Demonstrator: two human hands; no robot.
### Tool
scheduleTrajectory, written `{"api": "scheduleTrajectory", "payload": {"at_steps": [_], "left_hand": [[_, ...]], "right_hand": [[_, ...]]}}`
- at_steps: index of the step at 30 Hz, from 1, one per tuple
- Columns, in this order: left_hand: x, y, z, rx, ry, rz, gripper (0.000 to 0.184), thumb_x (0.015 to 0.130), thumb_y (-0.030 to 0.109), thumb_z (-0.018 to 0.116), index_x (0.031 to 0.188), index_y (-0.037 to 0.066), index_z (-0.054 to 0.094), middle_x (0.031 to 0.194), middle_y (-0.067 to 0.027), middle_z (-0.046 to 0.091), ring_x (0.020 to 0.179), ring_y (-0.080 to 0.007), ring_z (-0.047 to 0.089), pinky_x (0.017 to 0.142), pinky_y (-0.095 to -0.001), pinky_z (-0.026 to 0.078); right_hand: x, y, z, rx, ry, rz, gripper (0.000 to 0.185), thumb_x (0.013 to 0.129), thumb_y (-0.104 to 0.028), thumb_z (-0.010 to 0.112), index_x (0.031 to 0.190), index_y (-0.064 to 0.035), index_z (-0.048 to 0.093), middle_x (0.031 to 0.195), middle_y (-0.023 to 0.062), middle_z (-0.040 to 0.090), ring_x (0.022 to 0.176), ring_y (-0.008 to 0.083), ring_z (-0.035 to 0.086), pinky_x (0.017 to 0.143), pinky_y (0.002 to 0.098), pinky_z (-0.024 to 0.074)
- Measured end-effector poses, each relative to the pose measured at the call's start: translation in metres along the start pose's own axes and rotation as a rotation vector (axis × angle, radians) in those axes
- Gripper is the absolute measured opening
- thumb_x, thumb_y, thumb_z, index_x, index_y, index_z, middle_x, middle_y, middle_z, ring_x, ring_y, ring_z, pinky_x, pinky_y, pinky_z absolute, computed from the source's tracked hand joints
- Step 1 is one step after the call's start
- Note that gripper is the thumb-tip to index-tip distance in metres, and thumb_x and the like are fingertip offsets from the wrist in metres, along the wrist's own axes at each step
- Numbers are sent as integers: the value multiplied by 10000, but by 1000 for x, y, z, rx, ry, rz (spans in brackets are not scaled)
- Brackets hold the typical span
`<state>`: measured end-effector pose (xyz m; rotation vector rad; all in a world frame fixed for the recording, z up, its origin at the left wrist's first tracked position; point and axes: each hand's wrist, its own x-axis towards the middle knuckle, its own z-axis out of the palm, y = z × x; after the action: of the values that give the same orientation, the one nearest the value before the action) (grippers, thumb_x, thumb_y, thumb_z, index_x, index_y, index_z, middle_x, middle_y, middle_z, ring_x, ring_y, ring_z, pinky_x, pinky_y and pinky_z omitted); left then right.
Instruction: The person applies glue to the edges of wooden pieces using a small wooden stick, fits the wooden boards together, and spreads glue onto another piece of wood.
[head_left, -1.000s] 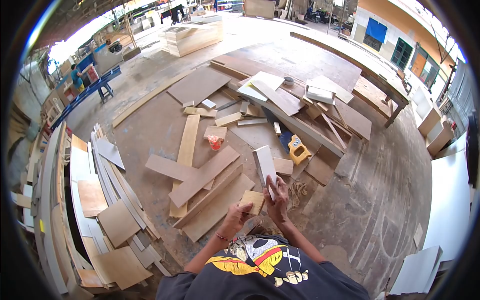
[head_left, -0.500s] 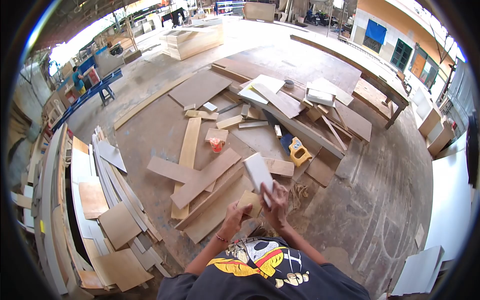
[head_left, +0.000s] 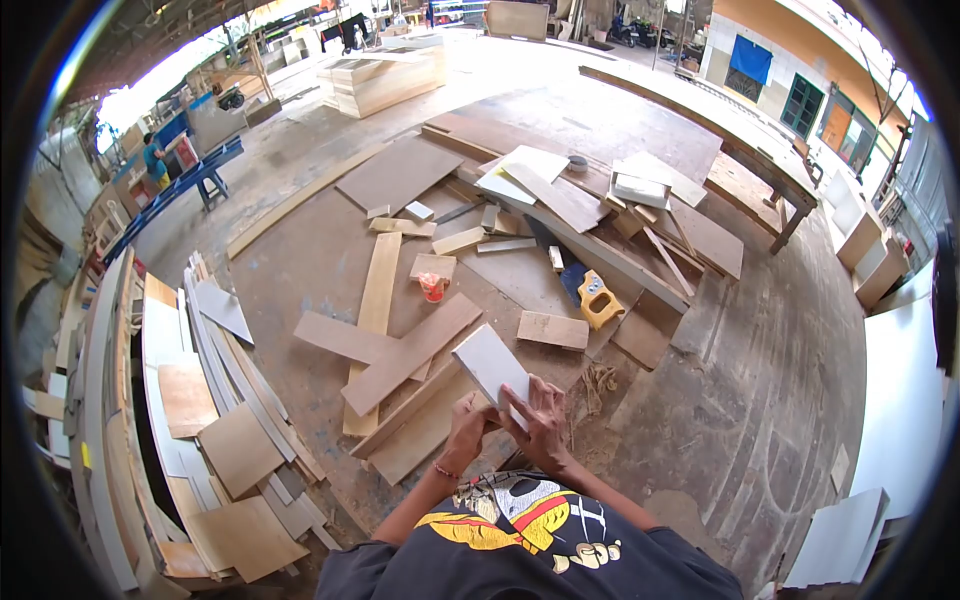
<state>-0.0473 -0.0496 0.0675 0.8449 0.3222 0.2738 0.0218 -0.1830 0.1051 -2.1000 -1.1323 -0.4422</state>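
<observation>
My right hand [head_left: 540, 425] grips a white rectangular board [head_left: 490, 362] near its lower end, fingers along its right edge. The board slants up and to the left in front of me. My left hand [head_left: 467, 430] is closed just under the board's lower left side. The small tan flat piece it held a moment ago is now hidden behind the board and fingers. Past the board lie a short wooden block [head_left: 553, 330] and a handsaw with a yellow handle [head_left: 600, 302].
Crossed brown planks [head_left: 415, 355] and a red-and-white cup [head_left: 432, 287] lie on the work surface ahead. Stacked boards [head_left: 235, 450] line the left side. A long table [head_left: 790, 190] stands at right. A person [head_left: 156, 163] is far left.
The white board has swung left and down in my right hand, over my left hand. The tan piece in my left hand has gone out of sight behind it.
</observation>
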Motion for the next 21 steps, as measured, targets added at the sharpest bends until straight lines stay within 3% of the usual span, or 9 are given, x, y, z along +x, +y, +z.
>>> {"api": "scheduleTrajectory", "payload": {"at_steps": [4, 5, 10, 13, 18, 21], "left_hand": [[-3, -5, 9, 111, 149, -100, 341, 781, 34, 637, 1073, -90, 511, 950, -165, 623, 786, -236, 649, 671, -344, 572], [-5, -7, 11, 128, 175, -118, 330, 780, 15, 616, 1076, -88, 512, 953, -168, 622, 788, -235, 650, 674, -340, 571], [4, -25, -16, 76, 110, -88, 345, 781, 23, 633, 1087, -82, 514, 958, -153, 625, 788, -228, 648, 679, -327, 566], [3, -20, -11, 60, 64, -64, 355, 781, 31, 648, 1093, -75, 515, 960, -140, 626, 790, -222, 647, 683, -330, 564], [-7, -10, 11, 135, 193, -113, 322, 775, -32, 587, 1087, -71, 518, 954, -146, 625, 795, -224, 648, 687, -339, 565], [-4, -10, 9, 140, 191, -127, 257, 808, 28, 599, 1051, -26, 536, 926, -113, 632, 773, -207, 650, 668, -333, 566]], "right_hand": [[6, 32, 19, 11, 67, 113, 407, 775, -229, 623, 1175, -158, 596, 1167, 214, 503, 1059, 346, 453, 890, 437, 366], [10, 37, 21, 63, 116, 218, 427, 784, -248, 610, 1207, -201, 575, 1146, 231, 492, 1015, 365, 449, 878, 447, 367], [-2, 25, 17, 65, 33, 178, 415, 793, -271, 605, 1204, -220, 577, 1171, 230, 474, 1029, 363, 442, 875, 450, 369], [-6, 4, 5, -15, -28, -8, 416, 782, -261, 618, 1194, -224, 583, 1164, 236, 482, 1017, 356, 455, 860, 443, 378], [11, 40, 25, 63, 134, 266, 412, 766, -180, 632, 1171, -122, 593, 1125, 211, 529, 1009, 334, 474, 867, 425, 372], [7, 32, 21, 22, 101, 201, 426, 757, -199, 644, 1176, -148, 593, 1120, 212, 521, 1007, 344, 473, 868, 436, 373]]}}
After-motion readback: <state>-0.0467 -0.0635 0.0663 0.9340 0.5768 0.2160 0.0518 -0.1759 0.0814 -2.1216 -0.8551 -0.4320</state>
